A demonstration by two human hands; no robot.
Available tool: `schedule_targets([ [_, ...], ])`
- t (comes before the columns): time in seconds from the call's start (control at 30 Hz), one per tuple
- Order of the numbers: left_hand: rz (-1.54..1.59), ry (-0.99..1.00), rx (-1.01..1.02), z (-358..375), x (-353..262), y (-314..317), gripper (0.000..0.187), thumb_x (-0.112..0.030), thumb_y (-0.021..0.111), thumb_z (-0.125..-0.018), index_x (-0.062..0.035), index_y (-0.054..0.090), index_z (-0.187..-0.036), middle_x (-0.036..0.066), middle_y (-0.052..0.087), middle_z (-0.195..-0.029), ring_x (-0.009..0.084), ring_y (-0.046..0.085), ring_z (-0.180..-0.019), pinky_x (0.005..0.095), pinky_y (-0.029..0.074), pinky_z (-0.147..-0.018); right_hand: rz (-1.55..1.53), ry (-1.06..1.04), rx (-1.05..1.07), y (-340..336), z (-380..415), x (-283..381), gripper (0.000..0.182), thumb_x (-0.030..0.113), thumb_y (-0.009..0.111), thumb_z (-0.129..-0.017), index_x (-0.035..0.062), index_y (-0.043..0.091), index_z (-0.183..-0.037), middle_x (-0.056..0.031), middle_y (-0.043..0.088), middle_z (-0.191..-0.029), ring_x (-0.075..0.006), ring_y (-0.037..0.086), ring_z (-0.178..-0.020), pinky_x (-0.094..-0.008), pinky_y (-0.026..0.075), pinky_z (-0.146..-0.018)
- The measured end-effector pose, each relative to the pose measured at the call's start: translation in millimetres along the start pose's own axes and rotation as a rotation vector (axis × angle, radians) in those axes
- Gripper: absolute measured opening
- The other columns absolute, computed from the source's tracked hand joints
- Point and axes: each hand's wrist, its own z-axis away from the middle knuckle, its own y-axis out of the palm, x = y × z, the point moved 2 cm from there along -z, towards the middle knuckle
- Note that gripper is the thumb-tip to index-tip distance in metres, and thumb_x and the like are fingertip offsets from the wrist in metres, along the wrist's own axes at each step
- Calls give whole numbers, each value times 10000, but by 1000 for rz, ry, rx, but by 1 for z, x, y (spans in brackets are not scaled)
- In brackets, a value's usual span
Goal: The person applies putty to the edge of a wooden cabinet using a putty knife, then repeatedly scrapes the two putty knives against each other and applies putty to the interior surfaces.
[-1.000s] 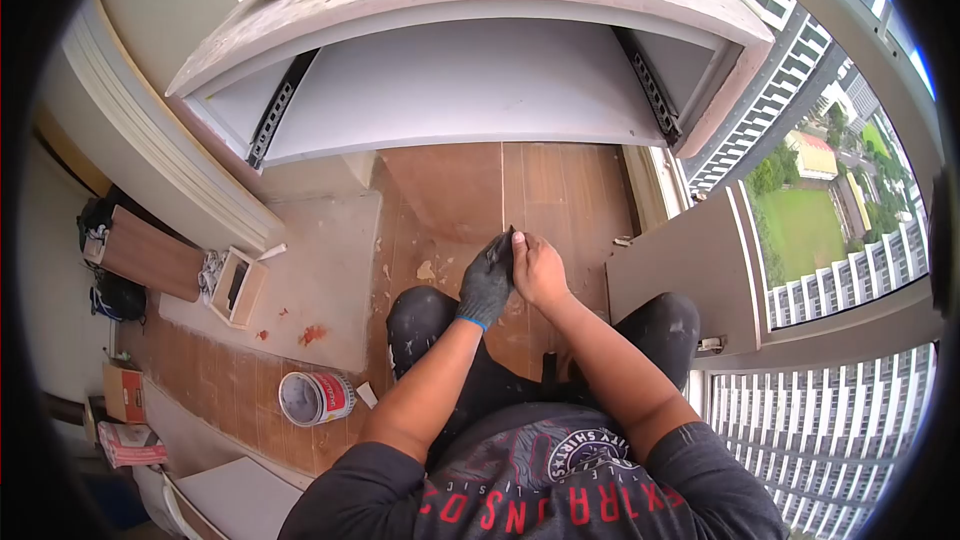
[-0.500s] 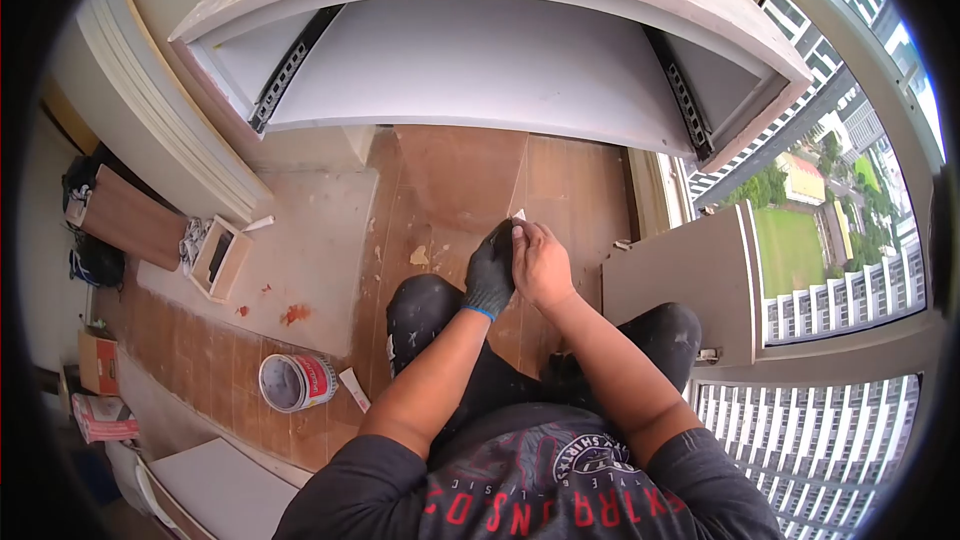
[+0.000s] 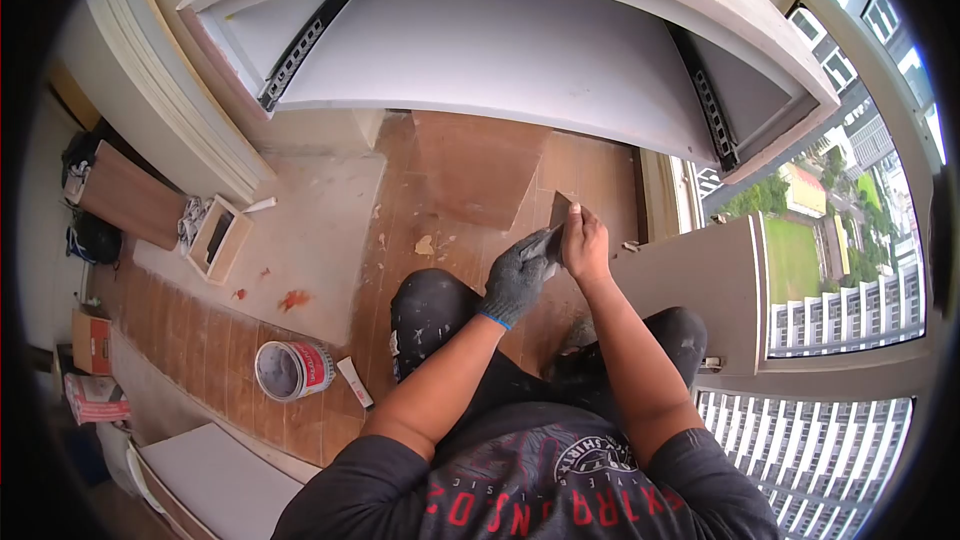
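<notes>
Both hands are together in front of my knees, above the wooden floor. My left hand (image 3: 515, 278), in a dark grey glove with a blue cuff, is closed on the lower part of a thin dark sheet like sandpaper (image 3: 562, 206). My bare right hand (image 3: 584, 242) pinches the sheet's right side, thumb pointing up. The sheet's upper corner sticks out between the hands; the fingers hide the rest.
An open drawer-less cabinet (image 3: 480, 50) with black metal runners spans the top. A brown board (image 3: 475, 165) lies below it. At left are a paint tin (image 3: 290, 372), a white-and-red strip (image 3: 354, 383) and a wooden box (image 3: 232, 248). Windows (image 3: 815, 270) line the right.
The hands have shifted slightly right and moved apart a little. More of the dark sheet now shows, where only a small pale tip stuck out before. The view has tilted slightly.
</notes>
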Motion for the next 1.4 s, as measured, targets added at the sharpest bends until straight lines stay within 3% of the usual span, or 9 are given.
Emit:
schedule_targets([
  [0.03, -1, 79, -48, -2, 0, -1, 405, -145, 610, -965, 26, 574, -1331, 98, 662, -1237, 176, 618, -1127, 306, 483, -984, -19, 40, -21, -6, 4, 4, 393, 271, 429, -1044, -50, 651, -995, -271, 640, -845, -466, 617, -851, -495, 496, -783],
  [0.07, 484, -130, -155, -2, 21, -4, 397, -257, 596, -995, 7, 604, -1292, 83, 667, -1156, 171, 630, -1049, 316, 508, -936, 26, -38, -9, -7, 12, 11, 368, 261, 444, -1040, -42, 652, -1016, -257, 640, -857, -453, 619, -853, -488, 500, -781],
  [0.2, 829, -539, -348, -20, 27, -9, 624, -571, 464, -1016, -15, 593, -1267, 74, 653, -1121, 186, 629, -967, 341, 523, -899, 191, -331, 97, 5, 60, 46, 281, 201, 528, -1005, -9, 650, -1148, -188, 660, -981, -385, 640, -889, -455, 523, -787],
  [0.33, 957, -426, -215, -26, 32, -11, 571, -544, 458, -1032, -19, 637, -1165, 38, 651, -1006, 143, 612, -913, 305, 529, -814, 231, -349, 118, 26, 63, 54, 299, 195, 539, -991, -12, 642, -1181, -173, 662, -1017, -371, 648, -903, -449, 524, -809],
  [0.53, 642, -398, -286, -20, 28, -24, 522, -520, 445, -1045, -51, 648, -1155, 8, 674, -1006, 129, 617, -925, 299, 516, -809, 171, -258, 84, 39, 56, 62, 304, 197, 514, -1004, -20, 648, -1168, -195, 656, -980, -388, 644, -886, -451, 523, -809],
  [0.97, 777, -217, -151, -21, 21, -6, 552, -406, 377, -1089, 43, 509, -1382, 109, 587, -1347, 221, 556, -1219, 353, 413, -1092, 71, -144, 32, 28, 22, 41, 327, 202, 461, -1023, -52, 662, -982, -260, 640, -893, -452, 622, -881, -494, 508, -793],
  [1.2, 183, -297, -185, -2, -21, 1, 708, -587, 405, -1029, 38, 572, -1316, 124, 630, -1258, 220, 590, -1150, 359, 467, -996, 54, -31, -37, 10, 5, 10, 390, 237, 406, -1043, -50, 649, -940, -278, 638, -897, -472, 607, -862, -518, 488, -774],
  [1.3, 480, -364, -358, -11, -5, -13, 703, -597, 405, -1025, 21, 571, -1316, 124, 629, -1260, 228, 598, -1139, 368, 493, -960, 45, 31, -79, -10, 14, 15, 383, 242, 416, -1043, -48, 647, -945, -271, 637, -898, -475, 601, -849, -519, 486, -762],
  [1.4, 840, -457, -375, -17, 19, -15, 674, -590, 424, -1023, 5, 578, -1300, 97, 645, -1194, 205, 610, -1082, 346, 497, -941, 110, -300, -30, -2, 49, 51, 287, 200, 515, -1007, -36, 655, -1091, -225, 654, -949, -416, 628, -853, -471, 513, -771],
])
